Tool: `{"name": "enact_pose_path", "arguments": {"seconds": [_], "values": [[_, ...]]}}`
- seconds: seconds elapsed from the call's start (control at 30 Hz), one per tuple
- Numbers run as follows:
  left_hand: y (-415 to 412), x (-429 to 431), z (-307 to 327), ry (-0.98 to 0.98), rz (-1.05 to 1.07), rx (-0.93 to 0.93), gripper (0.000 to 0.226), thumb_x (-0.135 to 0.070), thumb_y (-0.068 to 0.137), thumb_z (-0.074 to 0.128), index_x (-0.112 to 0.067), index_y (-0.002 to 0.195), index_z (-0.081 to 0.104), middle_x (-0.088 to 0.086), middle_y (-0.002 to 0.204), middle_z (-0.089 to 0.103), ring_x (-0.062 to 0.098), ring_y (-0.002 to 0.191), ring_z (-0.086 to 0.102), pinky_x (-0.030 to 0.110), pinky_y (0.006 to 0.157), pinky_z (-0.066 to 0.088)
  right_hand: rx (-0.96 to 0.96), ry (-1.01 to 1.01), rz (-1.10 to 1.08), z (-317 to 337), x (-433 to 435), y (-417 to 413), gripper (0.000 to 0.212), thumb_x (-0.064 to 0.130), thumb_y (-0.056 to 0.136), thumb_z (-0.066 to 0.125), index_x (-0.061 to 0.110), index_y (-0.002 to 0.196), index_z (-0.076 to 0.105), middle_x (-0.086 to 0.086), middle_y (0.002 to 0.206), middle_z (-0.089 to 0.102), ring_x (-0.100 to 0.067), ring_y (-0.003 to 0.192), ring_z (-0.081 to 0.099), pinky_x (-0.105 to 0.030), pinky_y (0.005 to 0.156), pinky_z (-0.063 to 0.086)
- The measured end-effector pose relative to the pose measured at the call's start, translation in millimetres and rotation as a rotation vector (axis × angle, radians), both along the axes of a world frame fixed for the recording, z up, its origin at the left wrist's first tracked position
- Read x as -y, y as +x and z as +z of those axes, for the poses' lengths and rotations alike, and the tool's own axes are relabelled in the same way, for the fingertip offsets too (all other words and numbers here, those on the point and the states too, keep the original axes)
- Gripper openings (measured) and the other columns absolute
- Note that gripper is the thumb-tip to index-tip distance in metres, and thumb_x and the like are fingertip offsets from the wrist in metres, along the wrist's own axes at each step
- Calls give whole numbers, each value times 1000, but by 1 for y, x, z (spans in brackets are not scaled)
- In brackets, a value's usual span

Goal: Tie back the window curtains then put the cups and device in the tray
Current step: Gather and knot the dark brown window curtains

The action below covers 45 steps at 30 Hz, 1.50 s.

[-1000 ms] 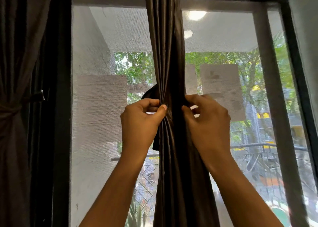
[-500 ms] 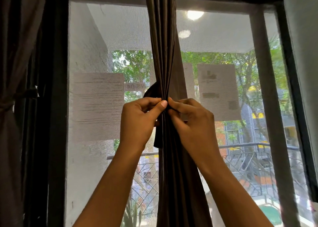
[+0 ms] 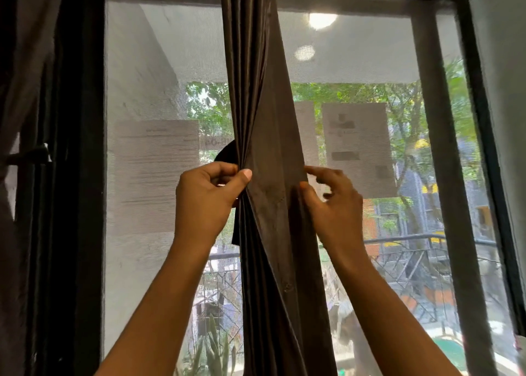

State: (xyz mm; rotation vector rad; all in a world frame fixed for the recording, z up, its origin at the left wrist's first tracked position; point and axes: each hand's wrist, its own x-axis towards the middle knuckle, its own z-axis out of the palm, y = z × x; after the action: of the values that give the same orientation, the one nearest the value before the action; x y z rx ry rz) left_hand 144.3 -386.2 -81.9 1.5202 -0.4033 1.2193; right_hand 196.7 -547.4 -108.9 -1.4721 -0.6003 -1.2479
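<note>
Curtain (image 3: 264, 105) pinched by left hand (image 3: 207, 202), right hand (image 3: 336, 210).

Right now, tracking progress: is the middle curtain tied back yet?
No, the curtain hangs loose mid-window, pinched by the left hand and right hand.

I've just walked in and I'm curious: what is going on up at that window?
A person stands at the window with both arms raised to the brown curtain that hangs down its middle. The left hand pinches the gathered folds, with a dark tie-back band looped behind them. The right hand pinches the curtain's loose right edge. The band is not yet closed round it. A second curtain at the far left looks already tied back.
</note>
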Motion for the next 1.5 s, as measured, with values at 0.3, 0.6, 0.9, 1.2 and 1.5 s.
{"name": "enact_pose_path", "arguments": {"seconds": [0.3, 0.6, 0.9, 1.2, 1.5], "values": [[4, 15, -4, -7, 185, 52, 18, -23, 79, 78, -36, 75, 65, -6, 71, 69, 12, 70, 67, 46, 76, 59, -230, 45, 175, 17, 18, 26, 9, 27, 81, 71, 25, 88, 65, 10, 79, 66, -6, 73, 63, -28, 68, 54], [-1, 63, -5, -12, 282, 96, 19, -24, 78, 77, -39, 74, 65, -14, 63, 66, 3, 62, 65, 37, 73, 60, 129, -55, -137, 11, 39, -21, 16, 21, 86, 65, 22, 102, 61, 9, 85, 61, -9, 66, 58, -24, 60, 46], [-10, 100, -5, -13, 218, 58, 14, -23, 80, 75, -18, 93, 74, 1, 84, 75, 14, 78, 73, 34, 70, 60, 247, -167, 179, 14, 44, -15, 17, 19, 89, 62, 19, 104, 69, 3, 89, 60, -10, 73, 60, -34, 65, 53], [-18, 110, -1, -90, 144, -35, 10, -19, 82, 72, -14, 91, 74, 5, 84, 75, 20, 80, 73, 27, 65, 58, 168, -138, 457, 5, 55, -12, 22, 17, 87, 65, 21, 108, 71, 4, 86, 64, -7, 77, 61, -22, 69, 52], [-29, 112, 9, -44, 271, -80, 11, -17, 82, 73, -7, 85, 71, 5, 68, 69, 5, 49, 63, 11, 40, 40, 214, -412, 439, 2, 63, -8, 27, 19, 90, 60, 18, 116, 67, 4, 81, 54, -10, 71, 53, -23, 64, 45]]}}
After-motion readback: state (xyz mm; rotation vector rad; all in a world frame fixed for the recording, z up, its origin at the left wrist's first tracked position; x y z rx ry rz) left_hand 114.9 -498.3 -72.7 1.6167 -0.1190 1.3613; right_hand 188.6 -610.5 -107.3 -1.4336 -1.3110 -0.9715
